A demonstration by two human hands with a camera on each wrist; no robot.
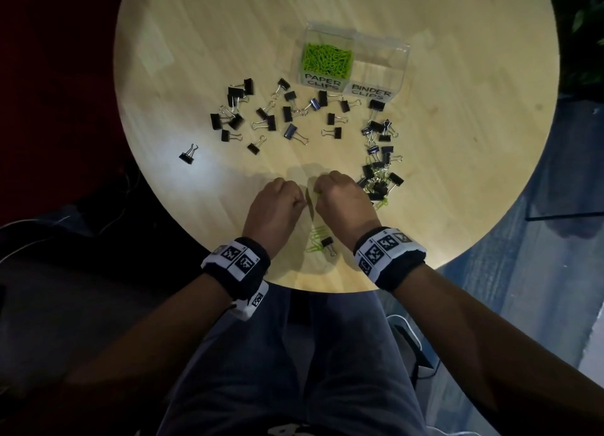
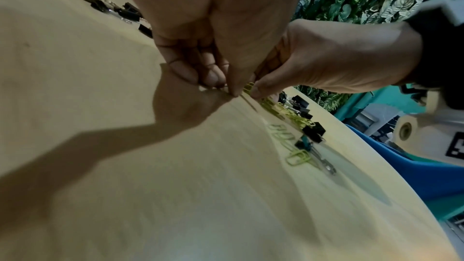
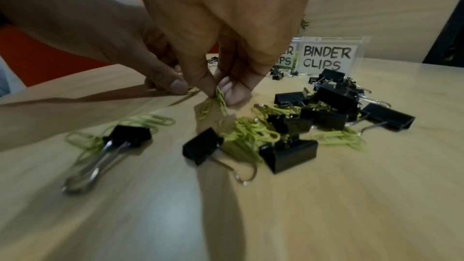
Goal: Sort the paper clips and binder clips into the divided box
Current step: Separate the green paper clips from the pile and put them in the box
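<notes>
Two hands are down together near the front edge of the surface (image 1: 457,75), fingertips almost touching, and it's the green paper clips (image 3: 219,96) they're after: the right hand (image 1: 343,203) has thumb and forefinger pinched on a small bunch of them, lifted just clear of the wood, while the left hand (image 1: 277,206) is curled with its fingertips pressed to the surface right beside, seemingly nipping one flat clip, though I cannot tell for sure that it has it. The divided box (image 1: 403,72) stands toward the far edge, its paper-clip half already heaped with green, its binder-clip half looking empty. Black binder clips (image 1: 287,115) lie scattered across the middle of the surface, with a tangled heap of black and green (image 1: 379,180) toward the right edge and a few more green ones with one binder clip (image 1: 327,242) at the front edge between the wrists. These paper clips look light, thin and springy, and they hook into one another, so I'd judge a fingertip pinch on the wire loop works, with a nail to lift flat ones; the binder clips are stiffer and chunkier, best taken by the black body or a wire handle
</notes>
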